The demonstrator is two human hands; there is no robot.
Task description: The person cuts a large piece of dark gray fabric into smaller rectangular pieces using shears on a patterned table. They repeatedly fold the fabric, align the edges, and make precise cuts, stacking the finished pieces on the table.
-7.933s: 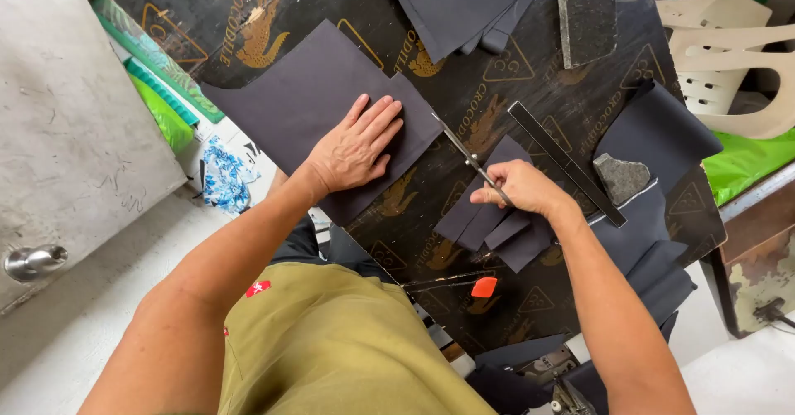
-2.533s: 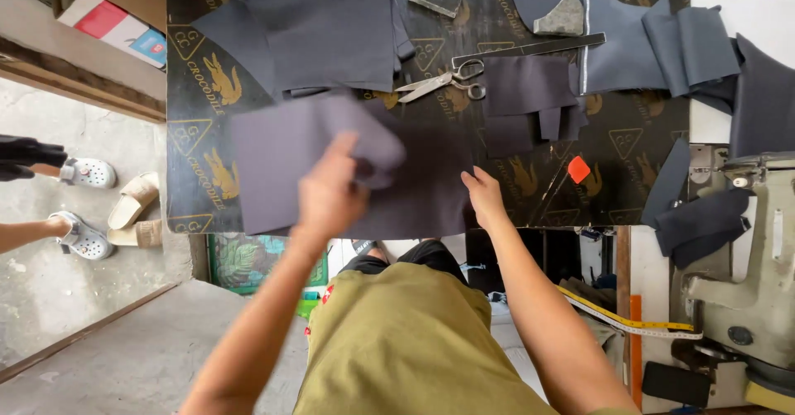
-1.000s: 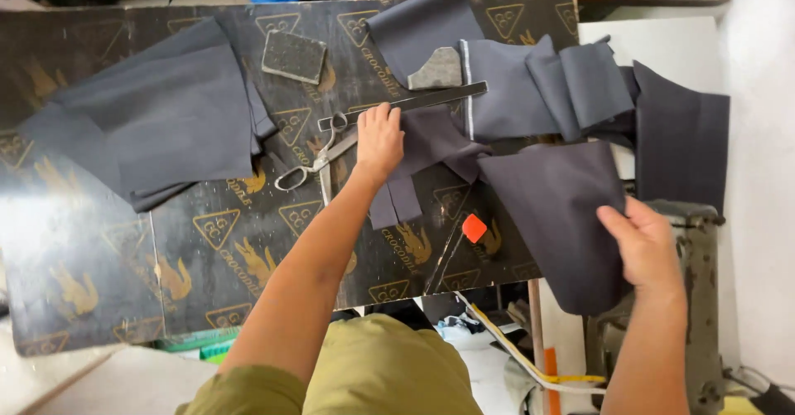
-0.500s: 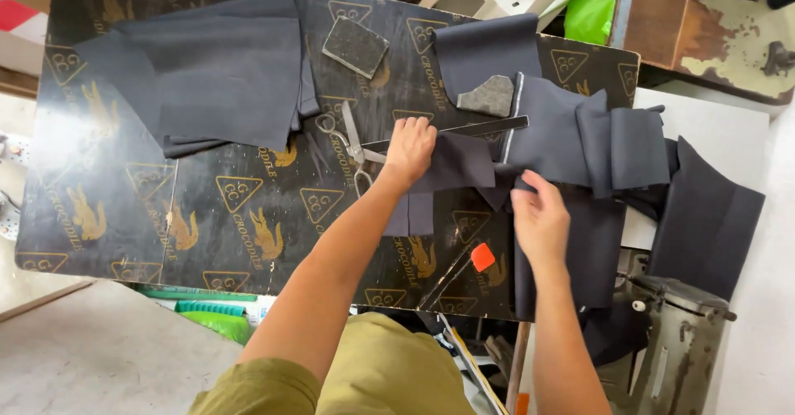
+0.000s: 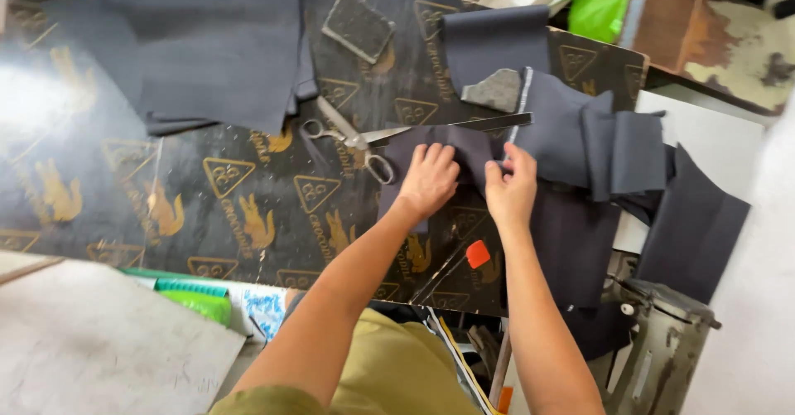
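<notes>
Small dark grey fabric piece (image 5: 464,154), lying flat on black patterned tabletop, just below metal ruler

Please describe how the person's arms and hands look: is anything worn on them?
Both arms are bare up to the frame's lower edge. The left hand and the right hand wear no gloves; no ring, watch or bracelet is visible. An olive-green shirt covers the body; its sleeves do not reach the forearms.

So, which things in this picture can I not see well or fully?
Head view only:
- Dark fabric piece: its middle is covered by the left hand and right hand.
- Scissors: the blade tips go under that fabric.
- Fabric stack: cut off by the top edge.
- Metal machine: cut off by the bottom edge.
</notes>
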